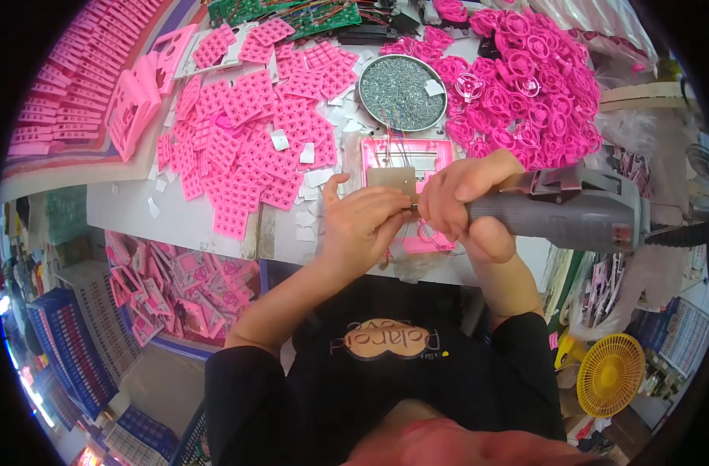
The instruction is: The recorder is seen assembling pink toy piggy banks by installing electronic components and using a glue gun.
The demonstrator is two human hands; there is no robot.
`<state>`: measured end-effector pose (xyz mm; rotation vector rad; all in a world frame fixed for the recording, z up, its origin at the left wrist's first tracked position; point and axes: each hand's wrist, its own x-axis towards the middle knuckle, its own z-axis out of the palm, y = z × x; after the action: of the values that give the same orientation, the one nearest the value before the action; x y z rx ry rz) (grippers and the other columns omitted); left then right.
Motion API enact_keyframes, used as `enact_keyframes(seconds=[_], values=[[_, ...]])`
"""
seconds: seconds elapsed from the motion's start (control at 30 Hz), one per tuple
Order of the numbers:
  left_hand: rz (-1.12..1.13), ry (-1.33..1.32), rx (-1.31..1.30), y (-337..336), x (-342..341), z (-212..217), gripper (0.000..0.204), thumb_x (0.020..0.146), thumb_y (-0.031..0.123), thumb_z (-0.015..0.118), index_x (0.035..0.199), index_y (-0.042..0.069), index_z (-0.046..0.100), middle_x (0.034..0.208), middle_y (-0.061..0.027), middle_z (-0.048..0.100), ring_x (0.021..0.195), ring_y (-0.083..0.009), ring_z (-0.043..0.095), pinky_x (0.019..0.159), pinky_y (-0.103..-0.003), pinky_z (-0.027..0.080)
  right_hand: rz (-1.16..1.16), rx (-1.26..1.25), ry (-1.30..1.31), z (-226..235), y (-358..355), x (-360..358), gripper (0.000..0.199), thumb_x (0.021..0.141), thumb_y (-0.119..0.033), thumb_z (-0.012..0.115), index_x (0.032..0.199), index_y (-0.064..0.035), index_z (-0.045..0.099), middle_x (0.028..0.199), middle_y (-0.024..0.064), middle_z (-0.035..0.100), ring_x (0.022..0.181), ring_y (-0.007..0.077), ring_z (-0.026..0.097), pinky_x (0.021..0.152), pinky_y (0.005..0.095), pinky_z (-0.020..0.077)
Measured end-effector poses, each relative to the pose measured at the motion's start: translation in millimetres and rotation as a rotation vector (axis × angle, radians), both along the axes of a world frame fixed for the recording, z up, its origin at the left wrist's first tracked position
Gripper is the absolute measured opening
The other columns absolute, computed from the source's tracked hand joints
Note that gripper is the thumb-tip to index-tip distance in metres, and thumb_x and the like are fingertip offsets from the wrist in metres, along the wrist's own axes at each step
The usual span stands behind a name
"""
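My right hand is wrapped round a grey electric screwdriver, held level with its bit pointing left. The bit meets the fingertips of my left hand, which are pinched together; whatever they hold is too small to make out. My left little finger sticks up, apart from the others. Right behind these fingers is a tan circuit board with thin wires running up from it. It lies over an open pink plastic casing on the table, partly hidden by my hands.
Pink keypad sheets are heaped at the left among white paper scraps. A round tin of small screws stands behind the casing. Magenta ring-shaped parts pile up at the back right. Below the table's left side lie more pink casings. A yellow fan stands lower right.
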<state>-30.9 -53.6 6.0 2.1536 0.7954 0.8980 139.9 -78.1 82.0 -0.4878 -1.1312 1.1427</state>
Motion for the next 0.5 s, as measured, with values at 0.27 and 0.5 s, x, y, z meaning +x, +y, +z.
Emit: enact_keyframes(seconds=[0.27,0.5], values=[[0.013,-0.064,0.092,0,3,-6,0.016,0.078,0.013,0.079,0.092,0.014,0.073,0.094,-0.0002,0.074,0.091,-0.0179,0.071,0.103,-0.048,0.028,-0.035,-0.027,-0.004,0,-7,2,0.036,0.091,-0.031,0.073,0.107,-0.0089,0.051,0.061,-0.0008,0.049,0.049,0.0123,0.047,0.049,0.0299,0.0407],[-0.273,-0.031,-0.151,102,24,14,0.022,0.077,0.031,0.079,0.094,0.017,0.073,0.092,-0.0027,0.069,0.1,-0.0223,0.063,0.1,-0.055,0.034,-0.069,-0.052,0.046,-10,-4,15,0.035,0.093,-0.03,0.07,0.109,-0.0073,0.049,0.066,0.0012,0.048,0.052,0.0122,0.045,0.05,0.0298,0.0393]])
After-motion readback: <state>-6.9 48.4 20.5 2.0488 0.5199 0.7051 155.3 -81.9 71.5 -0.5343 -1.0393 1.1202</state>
